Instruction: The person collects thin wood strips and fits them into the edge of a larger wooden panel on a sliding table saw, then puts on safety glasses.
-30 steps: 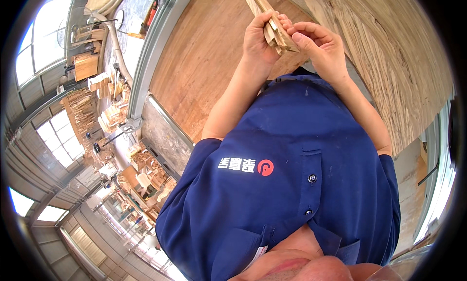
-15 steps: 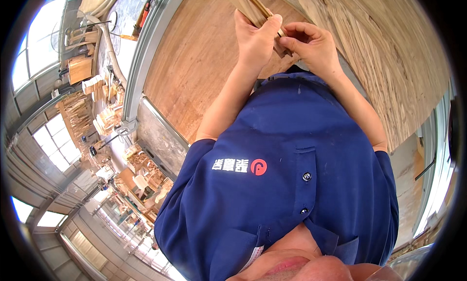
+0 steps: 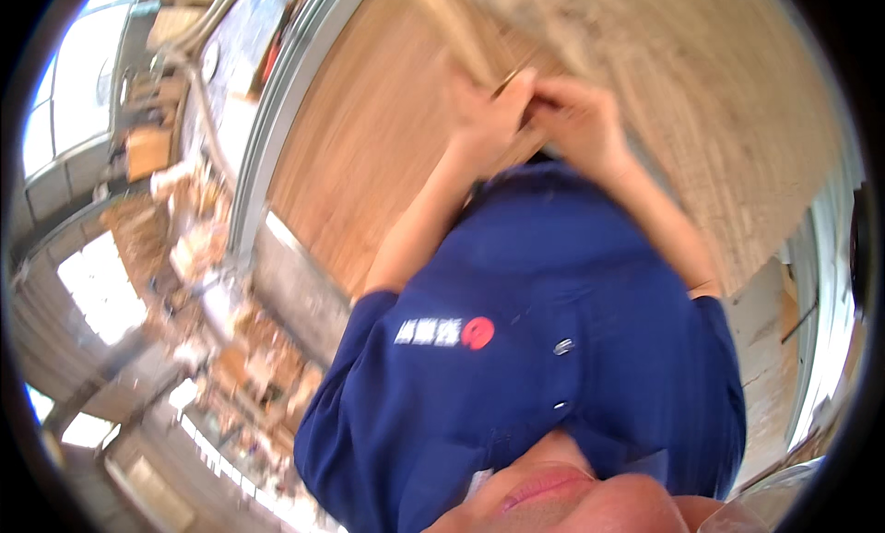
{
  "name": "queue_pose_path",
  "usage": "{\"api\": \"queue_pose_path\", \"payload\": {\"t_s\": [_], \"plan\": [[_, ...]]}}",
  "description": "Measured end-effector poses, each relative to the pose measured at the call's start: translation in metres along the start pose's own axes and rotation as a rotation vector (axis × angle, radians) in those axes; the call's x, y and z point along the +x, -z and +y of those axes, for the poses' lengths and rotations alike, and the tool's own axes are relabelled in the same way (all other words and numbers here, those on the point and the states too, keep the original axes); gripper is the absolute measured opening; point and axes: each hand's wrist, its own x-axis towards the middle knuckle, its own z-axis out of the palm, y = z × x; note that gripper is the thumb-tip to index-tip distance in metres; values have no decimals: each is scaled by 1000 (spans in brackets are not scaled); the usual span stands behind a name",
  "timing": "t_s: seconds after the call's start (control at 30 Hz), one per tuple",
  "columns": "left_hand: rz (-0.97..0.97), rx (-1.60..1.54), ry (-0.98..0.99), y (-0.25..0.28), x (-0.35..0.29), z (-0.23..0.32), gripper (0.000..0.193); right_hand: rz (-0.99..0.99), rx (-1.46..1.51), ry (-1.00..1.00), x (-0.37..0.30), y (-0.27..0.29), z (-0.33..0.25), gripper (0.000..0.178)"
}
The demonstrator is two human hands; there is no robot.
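Note:
A long wooden strip slants up and away from my hands, smeared by motion. Around its near part my left hand is closed, thumb along the top. Close beside it, at the strip's near end, the fingers of my right hand are bent together. What they pinch is hidden and blurred. Both hands are just in front of my body, over a reddish-brown wooden panel.
A large board with streaked grain covers the right side. Along the panel's left runs a grey metal rail. Farther left, stacked wood pieces and a pale hose fill the workshop.
Both hands and the wooden strip sit slightly lower in view. The picture has become blurred. My left hand still holds the strip, with my right fingers at its near end.

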Motion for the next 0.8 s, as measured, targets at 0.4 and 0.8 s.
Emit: {"api": "queue_pose_path", "payload": {"t_s": [0.4, 0.8], "plan": [[189, 104, -372, -16, 26, -48, 37, -35, -306, 217, 2, 29, -18, 10], [112, -114, -196, -57, 18, -36, 41, 42, -444, 301, -8, 57, -7, 16]]}}
